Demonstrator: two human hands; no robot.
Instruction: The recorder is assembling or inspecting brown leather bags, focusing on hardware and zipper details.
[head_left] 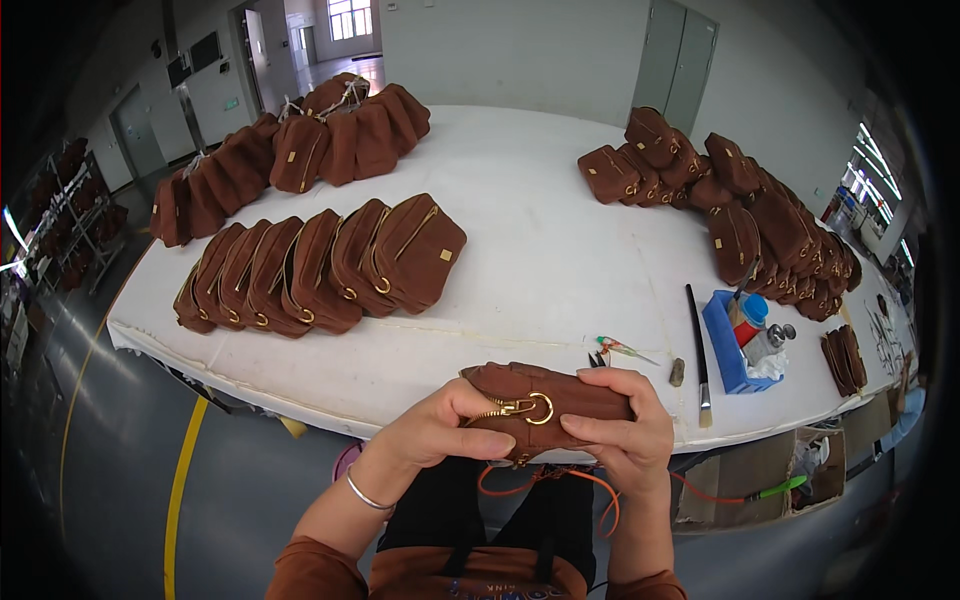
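Note:
Between my two hands, at the table's near edge, is a small brown bag (pixel 560 390) with a gold zipper and a gold D-shaped ring (pixel 541 408). My left hand (pixel 440 425) grips its left end, thumb and fingers pinched beside the zipper teeth. The zipper pull (pixel 515 407) lies close to the ring. My right hand (pixel 630 420) holds the other end, with a finger on the front and the thumb along the top. The bag's underside is hidden by my hands.
Rows of brown bags (pixel 420 250) stand at the left, with more piled at the right (pixel 770 225). Near my right hand lie a screwdriver (pixel 625 349), a small stone-like lump (pixel 677 373) and a long brush (pixel 699 350). A blue bin (pixel 728 350) holds bottles. An orange cord (pixel 605 490) hangs below.

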